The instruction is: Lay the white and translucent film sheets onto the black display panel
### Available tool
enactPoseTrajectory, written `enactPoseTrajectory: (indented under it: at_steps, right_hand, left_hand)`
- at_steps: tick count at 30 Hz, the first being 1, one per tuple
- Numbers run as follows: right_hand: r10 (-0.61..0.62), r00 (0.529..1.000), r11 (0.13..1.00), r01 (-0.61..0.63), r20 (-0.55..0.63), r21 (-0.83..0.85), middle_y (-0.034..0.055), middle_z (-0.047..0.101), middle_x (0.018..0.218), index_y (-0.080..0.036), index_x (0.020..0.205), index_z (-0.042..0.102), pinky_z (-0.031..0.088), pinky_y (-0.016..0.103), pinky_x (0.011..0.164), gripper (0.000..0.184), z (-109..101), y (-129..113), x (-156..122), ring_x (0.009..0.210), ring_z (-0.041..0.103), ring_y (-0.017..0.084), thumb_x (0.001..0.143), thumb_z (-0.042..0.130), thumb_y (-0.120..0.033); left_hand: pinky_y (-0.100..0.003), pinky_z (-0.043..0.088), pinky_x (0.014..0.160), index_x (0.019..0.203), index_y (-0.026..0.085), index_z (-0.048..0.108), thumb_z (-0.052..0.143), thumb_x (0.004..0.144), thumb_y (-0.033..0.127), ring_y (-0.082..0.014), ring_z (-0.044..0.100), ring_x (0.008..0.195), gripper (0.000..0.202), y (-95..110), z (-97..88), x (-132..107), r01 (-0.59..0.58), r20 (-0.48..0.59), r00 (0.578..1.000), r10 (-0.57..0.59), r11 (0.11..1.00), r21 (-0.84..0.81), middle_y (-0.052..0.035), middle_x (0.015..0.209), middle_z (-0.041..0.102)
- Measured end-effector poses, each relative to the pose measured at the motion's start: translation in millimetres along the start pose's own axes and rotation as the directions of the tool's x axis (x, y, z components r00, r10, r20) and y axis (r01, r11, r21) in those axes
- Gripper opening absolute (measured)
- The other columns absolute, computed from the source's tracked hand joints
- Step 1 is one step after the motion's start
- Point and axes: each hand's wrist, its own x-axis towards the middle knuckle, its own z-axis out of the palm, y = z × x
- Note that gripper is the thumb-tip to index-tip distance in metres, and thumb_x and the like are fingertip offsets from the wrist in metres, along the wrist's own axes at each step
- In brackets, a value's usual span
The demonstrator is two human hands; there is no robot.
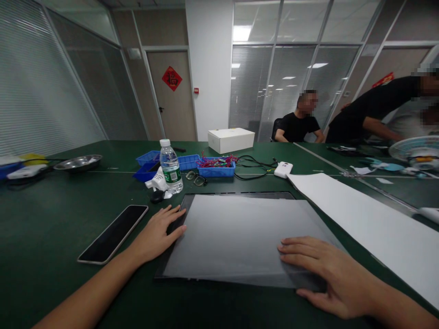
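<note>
In front of me a translucent whitish sheet (236, 233) lies over a flat dark panel (267, 195), whose black edge shows at the back and along the left. My left hand (161, 230) rests with fingers spread at the panel's left edge, thumb and fingertips at the sheet's border. On the sheet's right part my right hand (322, 269) lies flat, its fingers pointing left and its thumb near the front edge. Neither hand grips anything. Beside my left forearm is a smartphone (113, 235) with a dark screen.
A water bottle (170, 169) stands behind the panel, near glasses (199, 180) and a blue tray (216, 170) of red wires. Farther back is a white box (231, 140). A long white sheet (370, 219) covers the right side. Two people (298, 125) are across the table.
</note>
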Motion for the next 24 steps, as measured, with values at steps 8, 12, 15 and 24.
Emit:
enactPoseTrajectory:
  at_steps: [8, 12, 15, 24]
  right_hand:
    - [-0.040, 0.998, 0.994, 0.035, -0.044, -0.104, 0.0014, 0.055, 0.149, -0.026, 0.147, 0.059, 0.058, 0.033, 0.108, 0.056, -2, 14, -15, 0.136, 0.057, 0.018, 0.092, 0.063, -0.038]
    - [-0.007, 1.000, 1.000, 0.007, -0.017, -0.026, 0.0034, 0.050, 0.153, -0.027, 0.151, 0.055, 0.053, 0.038, 0.114, 0.058, 4, 10, -10, 0.143, 0.050, 0.021, 0.095, 0.063, -0.036]
    - [0.063, 0.997, 0.996, -0.065, 0.042, 0.055, 0.0031, 0.047, 0.156, -0.031, 0.156, 0.049, 0.049, 0.042, 0.118, 0.060, 9, 5, -6, 0.146, 0.047, 0.022, 0.098, 0.062, -0.038]
    - [0.221, 0.974, 0.965, -0.227, 0.059, 0.133, 0.0032, 0.045, 0.157, -0.034, 0.157, 0.048, 0.045, 0.046, 0.122, 0.063, 15, 18, -13, 0.145, 0.047, 0.025, 0.098, 0.062, -0.051]
  left_hand:
    - [-0.064, 0.025, 0.125, 0.156, 0.026, 0.051, 0.042, 0.099, 0.073, -0.0374, 0.030, 0.155, 0.074, 1, -0.3, 1, 0.002, -0.007, 1.000, -0.002, 1.000, -0.017, -0.0077, 0.165, 0.042]
    - [-0.064, 0.023, 0.126, 0.158, 0.027, 0.048, 0.045, 0.098, 0.075, -0.0375, 0.027, 0.156, 0.077, 0, -0.2, 0, -0.005, 0.011, 1.000, 0.005, 1.000, -0.009, -0.0079, 0.167, 0.038]
    - [-0.063, 0.023, 0.126, 0.158, 0.027, 0.048, 0.049, 0.095, 0.075, -0.0383, 0.027, 0.156, 0.078, -1, 0.5, 0, -0.004, 0.008, 1.000, 0.004, 1.000, -0.004, -0.0075, 0.167, 0.037]
    - [-0.062, 0.026, 0.125, 0.153, 0.022, 0.055, 0.051, 0.095, 0.072, -0.0385, 0.034, 0.153, 0.077, 3, -0.6, 3, 0.009, -0.025, 1.000, -0.009, 1.000, -0.005, -0.0090, 0.163, 0.044]
